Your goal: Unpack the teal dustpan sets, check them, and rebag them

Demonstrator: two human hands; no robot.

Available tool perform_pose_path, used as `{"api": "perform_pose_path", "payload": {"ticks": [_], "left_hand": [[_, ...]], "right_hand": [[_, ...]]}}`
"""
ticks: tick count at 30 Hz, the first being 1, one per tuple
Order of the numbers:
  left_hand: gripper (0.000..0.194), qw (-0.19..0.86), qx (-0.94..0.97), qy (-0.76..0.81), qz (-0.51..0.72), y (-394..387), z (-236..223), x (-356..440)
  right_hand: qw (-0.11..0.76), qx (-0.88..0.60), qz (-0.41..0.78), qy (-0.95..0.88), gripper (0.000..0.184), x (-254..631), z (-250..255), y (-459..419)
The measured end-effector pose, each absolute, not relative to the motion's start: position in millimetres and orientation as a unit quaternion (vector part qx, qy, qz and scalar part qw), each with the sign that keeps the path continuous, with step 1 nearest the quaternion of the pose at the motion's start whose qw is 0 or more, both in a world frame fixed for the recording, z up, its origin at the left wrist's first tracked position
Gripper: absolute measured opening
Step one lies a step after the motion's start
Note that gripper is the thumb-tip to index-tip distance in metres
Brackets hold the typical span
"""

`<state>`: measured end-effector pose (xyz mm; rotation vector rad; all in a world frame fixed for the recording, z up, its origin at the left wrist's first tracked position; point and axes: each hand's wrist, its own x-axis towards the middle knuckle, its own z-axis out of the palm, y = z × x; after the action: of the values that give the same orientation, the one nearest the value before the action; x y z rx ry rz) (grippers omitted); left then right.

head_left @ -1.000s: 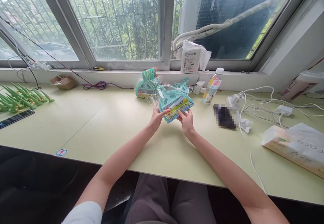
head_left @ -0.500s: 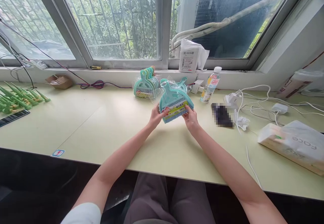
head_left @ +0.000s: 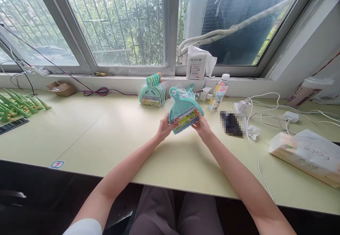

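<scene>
Both hands hold up a teal mini dustpan-and-brush set (head_left: pixel 183 110) in clear wrapping, with a yellow label across its lower part. My left hand (head_left: pixel 165 127) pinches its lower left corner. My right hand (head_left: pixel 203 126) grips its lower right edge. The set is raised a little above the pale green table (head_left: pixel 106 128), handle pointing up and away. Behind it a row of the same wrapped sets (head_left: pixel 152 93) stands near the window sill, and one more set (head_left: pixel 189 92) lies just behind the held one.
A drink bottle (head_left: pixel 218 96), a dark blurred object (head_left: pixel 231 123), white chargers and cables (head_left: pixel 268 111) and a tissue pack (head_left: pixel 305 155) lie to the right. Green plastic pieces (head_left: pixel 18 103) are at far left, a small cardboard box (head_left: pixel 61 87) by the sill.
The held set has tilted more upright and risen slightly toward me. Both hands keep their grip on its lower corners.
</scene>
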<state>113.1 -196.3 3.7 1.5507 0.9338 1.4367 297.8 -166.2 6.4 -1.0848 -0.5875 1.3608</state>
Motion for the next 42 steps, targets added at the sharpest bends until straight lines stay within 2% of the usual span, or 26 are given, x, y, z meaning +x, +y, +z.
{"api": "perform_pose_path", "payload": {"ticks": [4,11,17,24,29,33,39,42], "left_hand": [[0.049,0.406,0.614,0.379,0.56,-195,5,111],[0.057,0.378,0.594,0.353,0.616,-180,12,91],[0.063,0.381,0.56,0.375,0.633,-179,17,85],[0.073,0.514,0.529,0.292,0.608,-191,27,97],[0.053,0.621,0.494,0.271,0.545,-195,25,101],[0.047,0.635,0.502,0.314,0.496,-194,20,100],[0.068,0.579,0.489,0.351,0.551,-184,18,92],[0.074,0.557,0.517,0.365,0.538,-178,18,83]], "right_hand": [[0.58,-0.466,0.611,-0.27,0.036,302,2,-162],[0.623,-0.308,0.642,-0.324,0.034,281,5,-173],[0.598,-0.27,0.653,-0.378,0.032,271,8,-185],[0.65,-0.285,0.621,-0.332,0.027,269,9,-186],[0.687,-0.282,0.6,-0.297,0.03,268,9,-187],[0.701,-0.285,0.595,-0.271,0.028,265,9,-188],[0.689,-0.297,0.617,-0.239,0.021,261,11,-191],[0.665,-0.318,0.634,-0.233,0.017,264,15,-190]]}}
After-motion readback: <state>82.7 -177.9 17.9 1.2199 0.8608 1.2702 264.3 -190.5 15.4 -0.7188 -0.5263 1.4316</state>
